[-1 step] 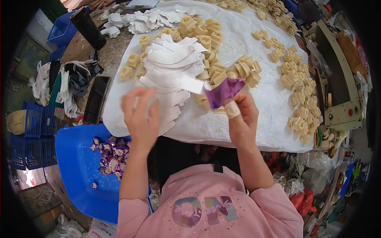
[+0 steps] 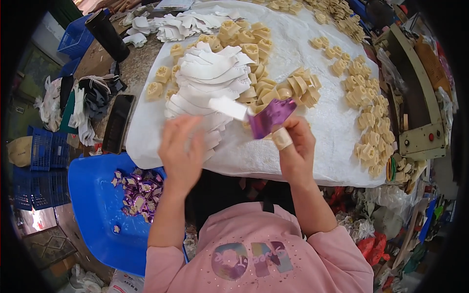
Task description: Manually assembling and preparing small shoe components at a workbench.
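Observation:
My right hand (image 2: 298, 151) pinches a shiny purple piece (image 2: 271, 118) above the table's white cover. A flat white strip (image 2: 228, 108) sticks out from that piece toward the left, blurred by motion. Pale tape is wrapped round the right thumb. My left hand (image 2: 183, 154) holds nothing that I can see; its fingers are apart and somewhat smeared, over the near end of a heap of white cut pieces (image 2: 212, 73). Beyond both hands lie cream-coloured moulded pieces (image 2: 264, 88) in a loose cluster.
A blue tub (image 2: 95, 210) with small purple-and-white pieces (image 2: 139, 195) stands at my lower left. More cream pieces (image 2: 369, 117) line the table's right side, near a grey-green metal frame (image 2: 422, 107). A black phone-like slab (image 2: 118, 123) and a dark bottle (image 2: 107, 36) are on the left.
My left hand has shifted a little right, toward the right hand. The purple piece has moved slightly left and down in my right hand, its white strip reaching further left.

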Motion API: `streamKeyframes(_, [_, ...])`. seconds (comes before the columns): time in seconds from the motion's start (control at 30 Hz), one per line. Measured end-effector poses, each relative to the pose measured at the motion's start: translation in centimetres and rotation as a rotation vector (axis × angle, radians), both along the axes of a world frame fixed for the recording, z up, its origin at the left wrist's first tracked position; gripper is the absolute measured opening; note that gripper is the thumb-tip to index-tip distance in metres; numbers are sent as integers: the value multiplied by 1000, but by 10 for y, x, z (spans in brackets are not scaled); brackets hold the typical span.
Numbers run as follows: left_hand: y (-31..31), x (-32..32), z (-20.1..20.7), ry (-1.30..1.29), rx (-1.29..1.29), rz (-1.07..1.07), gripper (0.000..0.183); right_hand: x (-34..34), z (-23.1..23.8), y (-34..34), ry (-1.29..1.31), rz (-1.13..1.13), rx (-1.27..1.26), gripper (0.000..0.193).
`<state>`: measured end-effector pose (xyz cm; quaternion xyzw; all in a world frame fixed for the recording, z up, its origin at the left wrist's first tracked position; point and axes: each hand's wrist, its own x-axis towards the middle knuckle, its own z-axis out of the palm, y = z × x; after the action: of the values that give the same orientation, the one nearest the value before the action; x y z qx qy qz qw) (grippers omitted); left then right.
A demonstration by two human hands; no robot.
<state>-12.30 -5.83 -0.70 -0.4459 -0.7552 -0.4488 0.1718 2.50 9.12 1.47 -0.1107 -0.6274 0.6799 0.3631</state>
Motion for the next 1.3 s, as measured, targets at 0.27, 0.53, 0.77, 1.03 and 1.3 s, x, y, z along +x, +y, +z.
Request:
streamKeyframes(0.27, [32, 68, 13, -347, 183, -379, 39, 13, -9, -5, -84, 8, 356, 14])
streamKeyframes(0.53, [35, 71, -2, -73, 100, -307, 43, 30, 5, 2, -226, 85, 199, 18])
streamKeyframes(0.77, [39, 79, 4, -132, 121, -291, 52, 34, 2, 4, -334, 70, 124, 15])
streamKeyframes(1.03, [40, 78, 0, -162, 136, -282, 42, 30, -5, -5, -234, 55, -98, 23])
streamKeyframes(1.3, [38, 80, 2, -249, 96, -343, 36, 35, -7, 2, -148, 223, -247, 19])
